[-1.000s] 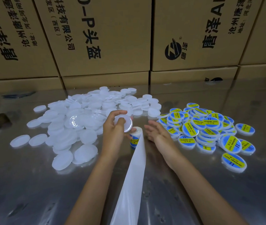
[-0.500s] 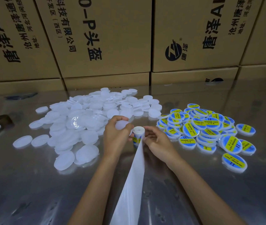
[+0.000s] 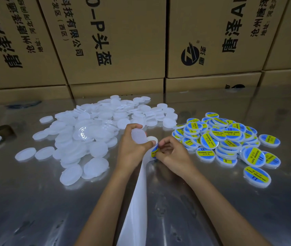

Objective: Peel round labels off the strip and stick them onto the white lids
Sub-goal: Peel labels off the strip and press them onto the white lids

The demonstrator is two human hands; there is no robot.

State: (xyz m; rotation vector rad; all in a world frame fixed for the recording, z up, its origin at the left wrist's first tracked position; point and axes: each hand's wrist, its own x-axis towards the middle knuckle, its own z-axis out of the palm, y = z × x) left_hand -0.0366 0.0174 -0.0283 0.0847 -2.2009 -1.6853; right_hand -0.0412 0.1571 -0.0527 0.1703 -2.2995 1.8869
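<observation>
- While the left hand (image 3: 132,148) keeps a closed grip on one bare white lid (image 3: 138,138), thumb under its lower edge, the lid sits tilted above the bench (image 3: 34,201).
- Right hand (image 3: 173,155) grip pinched narrow on a blue-yellow round label (image 3: 155,151) at the top of the strip (image 3: 137,201).
- Strip runs down between both forearms toward the camera.
- Pile of unlabelled lids (image 3: 88,135) left of the hands; labelled lids (image 3: 229,142) heaped right.
- Cardboard boxes (image 3: 116,41) stacked behind.
</observation>
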